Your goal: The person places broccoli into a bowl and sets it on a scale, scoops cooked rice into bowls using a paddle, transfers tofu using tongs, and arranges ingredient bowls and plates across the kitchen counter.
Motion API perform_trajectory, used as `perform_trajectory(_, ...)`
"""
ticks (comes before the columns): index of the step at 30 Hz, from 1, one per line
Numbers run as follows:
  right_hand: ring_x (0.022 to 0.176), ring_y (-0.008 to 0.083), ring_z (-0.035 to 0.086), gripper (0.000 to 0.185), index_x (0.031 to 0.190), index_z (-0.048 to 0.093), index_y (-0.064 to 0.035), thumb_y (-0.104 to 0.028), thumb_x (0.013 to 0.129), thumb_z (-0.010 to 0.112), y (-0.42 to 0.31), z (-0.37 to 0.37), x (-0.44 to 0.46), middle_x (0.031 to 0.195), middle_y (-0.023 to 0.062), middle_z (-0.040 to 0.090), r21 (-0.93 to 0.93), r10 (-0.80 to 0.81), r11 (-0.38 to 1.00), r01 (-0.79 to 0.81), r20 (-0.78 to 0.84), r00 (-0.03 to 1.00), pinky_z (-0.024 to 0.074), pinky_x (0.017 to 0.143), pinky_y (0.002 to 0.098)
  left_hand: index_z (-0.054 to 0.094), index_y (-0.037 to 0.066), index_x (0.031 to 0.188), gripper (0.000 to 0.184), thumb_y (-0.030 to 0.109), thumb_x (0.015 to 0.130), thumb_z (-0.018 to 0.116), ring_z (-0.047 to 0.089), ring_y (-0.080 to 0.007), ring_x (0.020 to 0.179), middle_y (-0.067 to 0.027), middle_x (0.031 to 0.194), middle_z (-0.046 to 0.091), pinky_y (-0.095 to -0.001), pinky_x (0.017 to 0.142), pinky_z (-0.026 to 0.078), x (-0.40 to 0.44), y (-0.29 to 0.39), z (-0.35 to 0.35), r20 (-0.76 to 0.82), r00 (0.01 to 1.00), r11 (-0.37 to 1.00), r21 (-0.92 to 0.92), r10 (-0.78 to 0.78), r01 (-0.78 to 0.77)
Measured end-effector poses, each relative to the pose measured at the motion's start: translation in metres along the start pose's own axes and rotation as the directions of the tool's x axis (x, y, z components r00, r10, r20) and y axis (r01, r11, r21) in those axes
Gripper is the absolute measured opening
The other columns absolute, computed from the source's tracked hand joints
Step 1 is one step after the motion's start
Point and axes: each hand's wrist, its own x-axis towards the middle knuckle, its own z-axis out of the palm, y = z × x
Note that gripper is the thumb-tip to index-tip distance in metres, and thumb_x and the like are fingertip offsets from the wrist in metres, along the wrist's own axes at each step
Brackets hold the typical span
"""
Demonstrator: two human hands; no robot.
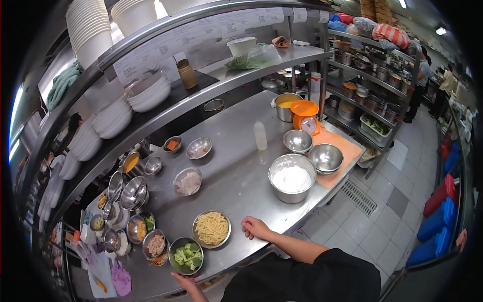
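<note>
My left hand (187, 285) is at the near edge of the table, with its fingers against the near side of a metal bowl of broccoli (186, 255). Its grip is partly hidden by the bowl. Just right of that bowl is a metal bowl of thick pale noodles (212, 229). My right hand (255, 228) is beside the noodles, over the steel table, its fingers loosely bent and a little apart with nothing in them. Left of the broccoli stands a bowl of shredded pale meat (154, 245).
A large pot of white powder (292, 178), stacked metal bowls (326, 158) and an orange scale (306, 121) stand to the right. A squeeze bottle (260, 136) is mid-table. Several small bowls crowd the left; a shelf with white bowls (151, 93) runs above. People (420, 85) stand far right.
</note>
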Motion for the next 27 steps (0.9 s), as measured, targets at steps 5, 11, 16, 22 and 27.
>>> perform_trajectory(5, 0.061, 0.01, 0.059, 0.018, 0.102, 0.056, -0.0038, -0.02, 0.098, 0.05, 0.007, -0.007, 0.007, 0.08, 0.0029, 0.06, 0.115, 0.005, 0.993, -0.017, 0.104, 0.995, 0.0495, 0.049, 0.0246, 0.05, 0.006, 0.121, 0.05, 0.048, 0.096, 0.044, 0.068, -0.0286, 0.084, -0.0149, 0.11, 0.061, -0.0385, 0.044, 0.056, 0.006, -0.007, -0.006, 0.041, 0.996, 0.991, 0.099, 0.083, -0.087)
perform_trajectory(11, 0.061, 0.009, 0.058, 0.019, 0.102, 0.056, -0.0041, -0.022, 0.098, 0.05, 0.008, -0.008, 0.002, 0.078, 0.0024, 0.06, 0.114, -0.025, 0.993, 0.012, 0.114, 0.993, 0.0483, 0.05, 0.0237, 0.053, 0.009, 0.115, 0.033, 0.035, 0.097, 0.041, 0.067, -0.0259, 0.078, -0.0107, 0.106, 0.064, -0.0358, 0.045, 0.054, 0.009, -0.012, -0.011, 0.038, 0.993, 0.965, 0.233, 0.114, -0.119)
perform_trajectory(16, 0.062, 0.0089, 0.057, 0.018, 0.103, 0.056, -0.0042, -0.021, 0.098, 0.05, 0.009, -0.009, -0.002, 0.079, 0.0022, 0.06, 0.097, -0.054, 0.994, 0.043, 0.124, 0.991, 0.0481, 0.051, 0.024, 0.052, 0.009, 0.114, 0.03, 0.031, 0.098, 0.04, 0.067, -0.0255, 0.071, -0.0111, 0.099, 0.066, -0.0336, 0.042, 0.053, 0.013, -0.014, -0.013, 0.033, 0.997, 0.971, 0.226, 0.073, -0.078)
perform_trajectory(22, 0.064, 0.0088, 0.058, 0.018, 0.105, 0.057, -0.0044, -0.019, 0.097, 0.049, 0.016, -0.009, -0.001, 0.081, 0.0027, 0.06, 0.096, -0.078, 0.993, 0.066, 0.129, 0.988, 0.0488, 0.052, 0.0243, 0.052, 0.008, 0.114, 0.031, 0.032, 0.1, 0.04, 0.067, -0.0249, 0.072, -0.0108, 0.1, 0.065, -0.0329, 0.041, 0.054, 0.016, -0.015, -0.017, 0.035, 0.997, 0.966, 0.249, 0.067, -0.074)
perform_trajectory(27, 0.059, 0.0094, 0.057, 0.02, 0.101, 0.058, -0.0041, -0.021, 0.095, 0.051, 0.015, -0.01, -0.001, 0.076, 0.0026, 0.06, 0.095, -0.103, 0.991, 0.092, 0.117, 0.988, 0.0484, 0.05, 0.0258, 0.052, 0.008, 0.115, 0.031, 0.031, 0.1, 0.039, 0.067, -0.0247, 0.073, -0.0108, 0.101, 0.065, -0.0326, 0.042, 0.054, 0.024, -0.022, -0.025, 0.047, 0.998, 0.974, 0.224, 0.035, -0.045)
